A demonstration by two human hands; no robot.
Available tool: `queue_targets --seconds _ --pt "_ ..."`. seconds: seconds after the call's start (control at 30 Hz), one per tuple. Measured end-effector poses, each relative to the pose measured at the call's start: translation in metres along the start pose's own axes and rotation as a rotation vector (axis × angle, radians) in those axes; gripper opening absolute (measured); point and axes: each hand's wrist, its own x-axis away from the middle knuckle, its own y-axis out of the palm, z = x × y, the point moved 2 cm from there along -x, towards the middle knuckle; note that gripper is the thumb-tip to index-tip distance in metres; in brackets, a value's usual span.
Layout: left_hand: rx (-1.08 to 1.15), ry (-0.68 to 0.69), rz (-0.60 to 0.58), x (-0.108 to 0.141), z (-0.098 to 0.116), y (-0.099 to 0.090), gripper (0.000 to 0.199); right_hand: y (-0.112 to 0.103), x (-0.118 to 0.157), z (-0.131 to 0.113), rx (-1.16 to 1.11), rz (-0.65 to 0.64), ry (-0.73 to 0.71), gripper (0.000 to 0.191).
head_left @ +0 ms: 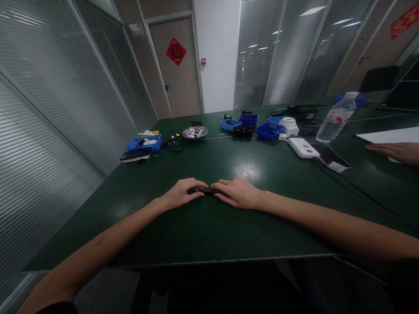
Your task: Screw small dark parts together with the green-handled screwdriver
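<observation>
Near the middle of the green table (196, 231), a small dark object (208, 191) lies between my two hands. My left hand (185, 192) pinches its left end between thumb and fingers. The fingers of my right hand (236, 192) close on its right end. Only a short middle part of the object shows, with a hint of green on it; the fingertips cover the rest, and it is too small to make out further.
Farther back are a blue tray (153, 143), a metal bowl (195, 132), a blue bin (269, 131) and black coils (243, 131). To the right are a white power bank (303, 148), a phone (330, 155), a bottle (338, 117), and another person's hand (393, 151).
</observation>
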Motion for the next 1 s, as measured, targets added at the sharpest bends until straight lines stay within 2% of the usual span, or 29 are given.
queue_targets --seconds 0.4,0.53,0.83,1.0 --pt "0.096 -0.06 -0.039 -0.002 0.001 -0.002 0.05 -0.001 0.001 0.006 -0.085 0.057 0.145 0.035" --pt "0.1 -0.061 -0.046 -0.002 0.002 -0.003 0.05 0.0 0.002 0.012 -0.101 0.106 0.23 0.033" --pt "-0.019 -0.064 0.023 0.001 -0.002 0.0 0.047 -0.007 0.004 0.006 -0.171 0.161 0.124 0.033" --pt "-0.058 -0.063 0.035 0.001 -0.004 0.0 0.047 -0.007 0.005 0.004 -0.188 0.08 0.024 0.035"
